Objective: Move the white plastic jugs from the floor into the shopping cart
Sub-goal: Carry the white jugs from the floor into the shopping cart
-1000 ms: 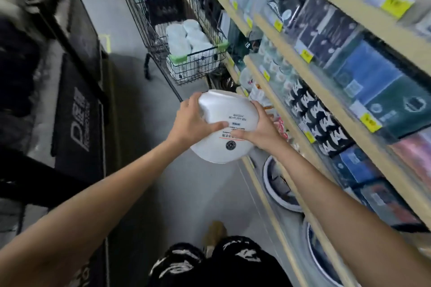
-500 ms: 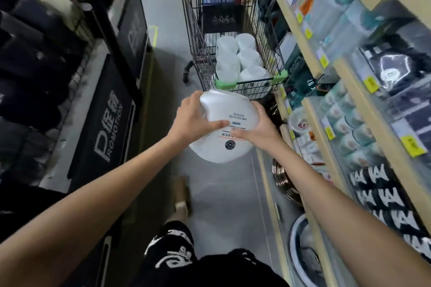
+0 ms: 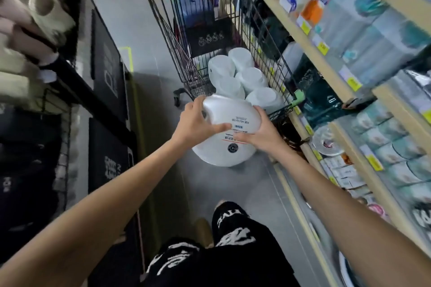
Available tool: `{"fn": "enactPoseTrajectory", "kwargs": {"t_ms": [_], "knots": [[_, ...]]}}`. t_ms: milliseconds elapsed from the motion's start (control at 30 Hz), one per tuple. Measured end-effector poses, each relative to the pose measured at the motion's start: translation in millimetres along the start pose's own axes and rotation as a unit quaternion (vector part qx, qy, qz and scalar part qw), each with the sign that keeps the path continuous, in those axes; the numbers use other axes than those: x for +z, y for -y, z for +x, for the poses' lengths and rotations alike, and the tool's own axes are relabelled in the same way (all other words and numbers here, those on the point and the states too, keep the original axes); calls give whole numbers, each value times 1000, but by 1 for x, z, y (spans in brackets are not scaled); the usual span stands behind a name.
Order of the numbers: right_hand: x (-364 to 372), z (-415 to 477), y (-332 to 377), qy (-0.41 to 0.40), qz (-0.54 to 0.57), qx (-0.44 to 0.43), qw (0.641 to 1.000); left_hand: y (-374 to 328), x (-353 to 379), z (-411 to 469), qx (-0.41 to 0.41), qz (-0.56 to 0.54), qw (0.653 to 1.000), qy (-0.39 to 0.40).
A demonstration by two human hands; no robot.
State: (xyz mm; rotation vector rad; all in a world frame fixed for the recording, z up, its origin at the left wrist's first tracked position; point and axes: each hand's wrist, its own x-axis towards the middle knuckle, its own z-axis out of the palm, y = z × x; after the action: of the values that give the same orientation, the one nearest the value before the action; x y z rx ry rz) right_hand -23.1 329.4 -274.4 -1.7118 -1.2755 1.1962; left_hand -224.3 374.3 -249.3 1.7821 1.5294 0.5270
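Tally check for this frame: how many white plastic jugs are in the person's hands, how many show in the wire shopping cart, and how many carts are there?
Held white plastic jug, gripped by left hand and right hand: 1
White plastic jugs showing inside the cart: 5
Black wire shopping cart: 1
Total: 6 jugs, 1 cart; others may be hidden underneath.

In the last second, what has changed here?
The person has walked toward the shopping cart, bringing the held jug up to its near end. The left hand and right hand still grip it on either side; the jugs in the cart have not moved.
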Motion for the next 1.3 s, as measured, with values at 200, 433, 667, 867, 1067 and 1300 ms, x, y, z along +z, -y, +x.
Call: {"fn": "enactPoseTrajectory", "kwargs": {"t_ms": [200, 433, 667, 867, 1067, 1300], "knots": [[10, 77, 17, -33, 21, 21, 999, 8, -20, 94, 20, 41, 998, 38], [8, 203, 25, -72, 76, 64, 992, 10, -34, 240, 44, 80, 991, 97], [6, 303, 35, -106, 147, 112, 977, 5, -42, 369, 77, 111, 975, 174], [9, 360, 27, -122, 144, 187, 964, 23, -34, 450, 97, 130, 951, 263], [39, 402, 10, -145, 127, 240, 951, 48, -26, 524, 115, 176, 891, 402], [104, 438, 2, -173, 98, 259, 945, 81, -18, 594, 148, 259, 783, 546]]}}
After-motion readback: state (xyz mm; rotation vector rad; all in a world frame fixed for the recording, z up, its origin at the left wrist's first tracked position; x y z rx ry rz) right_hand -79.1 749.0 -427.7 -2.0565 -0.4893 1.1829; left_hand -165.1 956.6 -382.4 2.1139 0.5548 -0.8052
